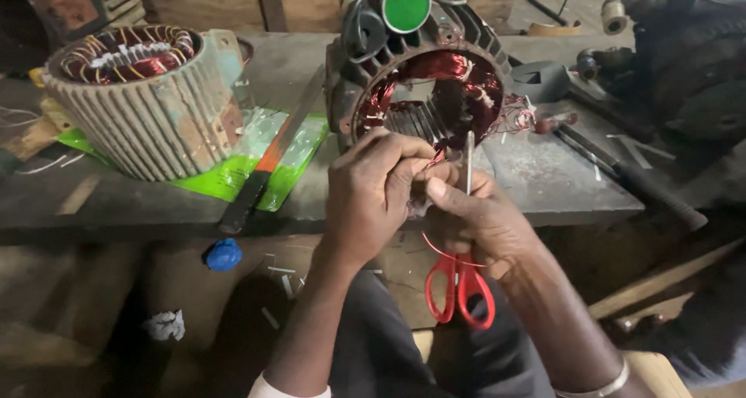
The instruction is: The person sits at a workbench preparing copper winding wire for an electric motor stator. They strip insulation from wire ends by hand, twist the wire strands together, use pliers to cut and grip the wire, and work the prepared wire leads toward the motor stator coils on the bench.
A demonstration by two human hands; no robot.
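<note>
- The right hand [482, 219] is closed round a pair of red-handled scissors [460, 285], handles hanging down, blades pointing up beside the fingers; its thumb also pinches thin copper wire [437, 159].
- The left hand [373, 192] is closed in a pinch on the same wire, just at the mouth of the open grey motor stator with copper windings [431, 95].
- Risk, as I judge it: the blades stand close to the fingertips and the windings, so a slip could nick skin or wire enamel; a hard pull could snap the strand.
- Count: one pair of scissors, two stators, the second ribbed one [144, 95] far left, one blue lump [224, 254] below the bench.
</note>
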